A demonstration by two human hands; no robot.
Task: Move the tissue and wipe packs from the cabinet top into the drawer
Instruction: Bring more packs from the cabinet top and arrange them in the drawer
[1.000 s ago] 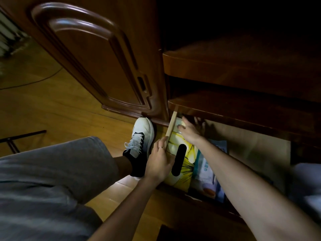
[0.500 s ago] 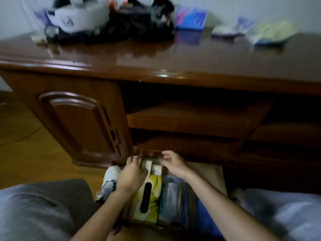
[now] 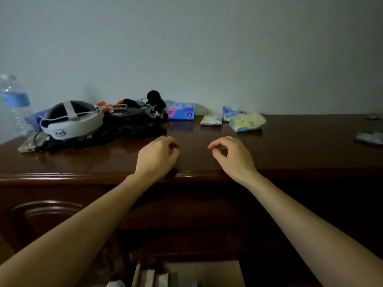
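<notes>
On the dark wooden cabinet top [image 3: 294,156], near the wall, lie a blue and pink pack [image 3: 181,113], a small pale pack [image 3: 210,120], a blue and white pack [image 3: 228,112] and a larger yellowish pack [image 3: 247,122]. My left hand [image 3: 157,155] and my right hand [image 3: 233,155] hover over the top's front part, short of the packs. Both have loosely curled fingers and hold nothing. The open drawer [image 3: 219,273] shows at the bottom edge, its contents mostly cut off.
A white and black headset [image 3: 71,120] and a heap of black cables with a microphone [image 3: 135,119] fill the top's left side. A water bottle [image 3: 14,101] stands at far left. A flat object [image 3: 369,138] lies at far right.
Both hands left the drawer and rose to the cabinet top, empty. The view swung up from the drawer and floor to the top and the wall.
</notes>
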